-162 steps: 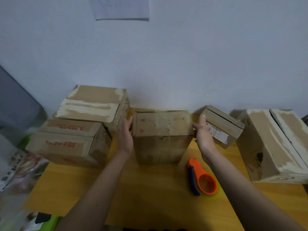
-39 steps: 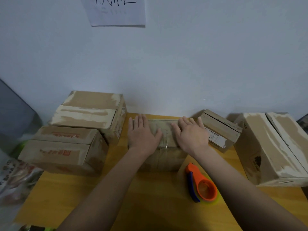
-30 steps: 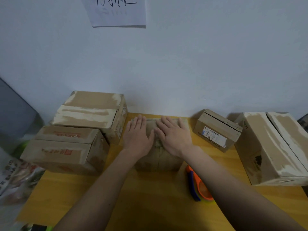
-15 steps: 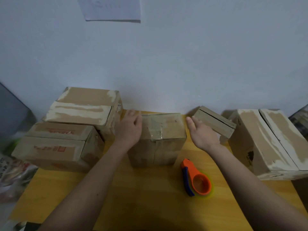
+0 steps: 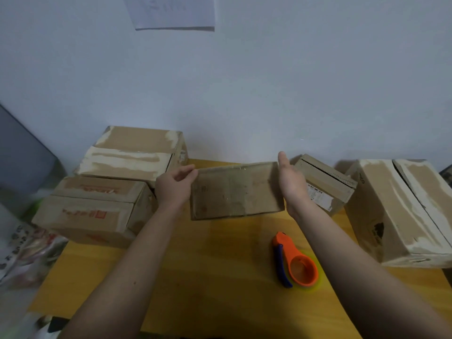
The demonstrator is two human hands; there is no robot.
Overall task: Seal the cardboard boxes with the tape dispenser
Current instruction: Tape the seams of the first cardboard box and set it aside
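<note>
A medium cardboard box (image 5: 236, 190) is held between my hands over the back of the yellow table (image 5: 208, 270), turned so a broad face with shiny clear tape points at me. My left hand (image 5: 174, 189) grips its left end with curled fingers. My right hand (image 5: 290, 183) presses flat against its right end, thumb pointing up. The orange tape dispenser (image 5: 294, 263) with a blue handle lies on the table in front of my right forearm, untouched.
Two cardboard boxes sit at the left, one at the back (image 5: 132, 152) and one in front (image 5: 93, 209). A small labelled box (image 5: 326, 185) and a large box (image 5: 403, 211) sit at the right. Plastic bags (image 5: 22, 253) lie off the table's left edge. The wall is close behind.
My hands went from pressing on the box's top to its two ends. The box has been tipped and raised, so a broad face now points at me.
</note>
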